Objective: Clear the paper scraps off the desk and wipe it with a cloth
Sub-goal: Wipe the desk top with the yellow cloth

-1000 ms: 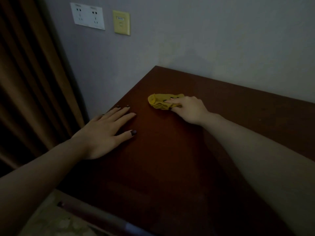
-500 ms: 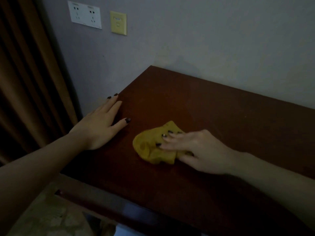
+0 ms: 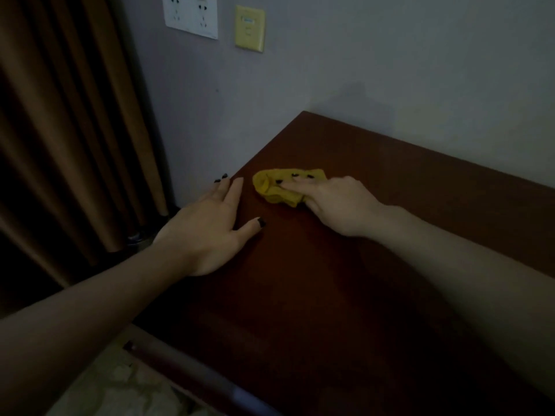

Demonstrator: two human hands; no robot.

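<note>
A crumpled yellow cloth (image 3: 274, 186) lies on the dark red-brown desk (image 3: 375, 265) near its left edge, toward the back. My right hand (image 3: 336, 205) presses on the cloth with straight fingers laid across its top. My left hand (image 3: 207, 229) rests flat on the desk's left edge, fingers straight and pointing toward the wall, a short gap from the cloth. I see no paper scraps on the desk.
A grey wall (image 3: 390, 70) runs behind the desk, with a white socket plate (image 3: 190, 15) and a yellow switch plate (image 3: 250, 28). Brown curtains (image 3: 66, 130) hang at the left. Pale floor (image 3: 114, 385) shows below the desk's front edge.
My right hand has pushed the cloth from the middle front of the desk back toward the wall and left edge. My left hand has stayed at the left edge.
</note>
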